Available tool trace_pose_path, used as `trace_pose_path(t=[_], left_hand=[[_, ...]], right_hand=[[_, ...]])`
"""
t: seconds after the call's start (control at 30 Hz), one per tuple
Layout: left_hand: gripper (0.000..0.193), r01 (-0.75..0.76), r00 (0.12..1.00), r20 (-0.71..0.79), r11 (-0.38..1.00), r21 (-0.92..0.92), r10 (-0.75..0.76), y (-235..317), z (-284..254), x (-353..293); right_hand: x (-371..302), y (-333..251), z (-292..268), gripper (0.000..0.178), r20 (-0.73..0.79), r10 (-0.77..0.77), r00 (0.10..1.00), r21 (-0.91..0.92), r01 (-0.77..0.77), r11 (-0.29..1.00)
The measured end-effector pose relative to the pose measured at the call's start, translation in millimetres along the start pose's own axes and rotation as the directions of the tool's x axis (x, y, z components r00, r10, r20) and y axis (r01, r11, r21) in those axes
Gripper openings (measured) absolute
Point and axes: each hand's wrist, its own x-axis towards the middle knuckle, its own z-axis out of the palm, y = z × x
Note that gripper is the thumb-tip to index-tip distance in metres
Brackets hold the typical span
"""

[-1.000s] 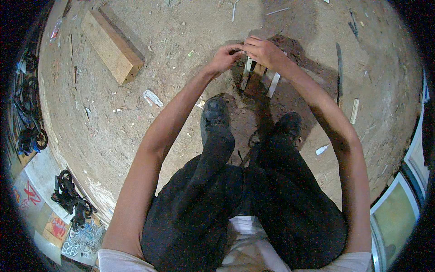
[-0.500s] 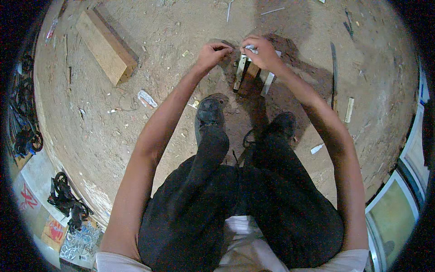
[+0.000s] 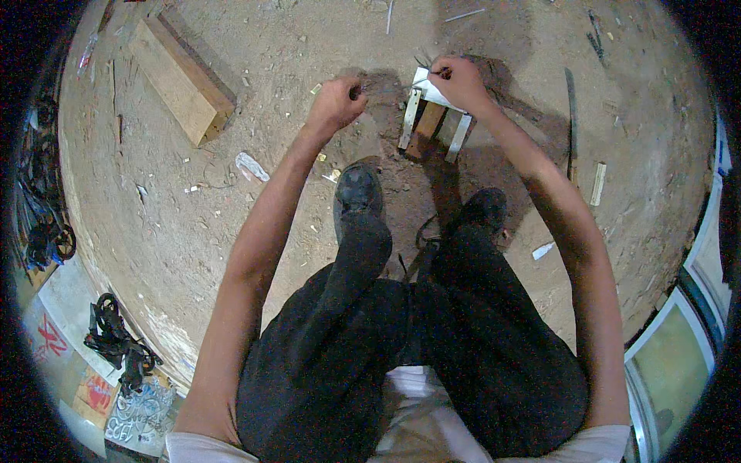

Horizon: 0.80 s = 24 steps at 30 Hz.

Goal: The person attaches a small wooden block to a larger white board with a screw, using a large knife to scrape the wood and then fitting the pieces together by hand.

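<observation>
On the dirt ground in front of my shoes stands a small frame with a white flat top and two pale strips, a left strip and a right strip. Between the strips lies a brown wooden block. My right hand is over the white top's right side, its fingers pinched. Thin dark strands stick out by those fingertips; their kind is unclear. Left of the frame and apart from it, my left hand is closed with curled fingers; whatever it holds is hidden.
A thick wooden beam lies at the far left. To the right are a long dark strip and a short pale wood piece. Framed panels lean at the right edge; black cables lie at the lower left.
My left hand has drawn back to the left and slightly nearer, away from the frame. My right hand has shifted a little right, and more of the white top now shows.
</observation>
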Motion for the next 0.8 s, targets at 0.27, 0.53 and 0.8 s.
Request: trace_pose_path(t=[0.27,0.53,0.8], left_hand=[[0.024,-0.049,0.998,0.04,0.991,-0.127,0.054,-8,3,-11],[0.025,-0.178,0.954,0.248,0.984,0.022,0.167,16,9,-38],[0.026,-0.399,0.863,0.319,0.916,-0.043,0.391,29,15,-45]], right_hand=[[5,-10,3,0.019,-0.006,0.049,0.999,-0.145,-0.049,0.988],[15,-9,1,0.017,0.021,0.136,0.99,-0.223,-0.128,0.966],[15,-25,4,0.018,-0.045,-0.04,0.998,-0.256,0.027,0.966]])
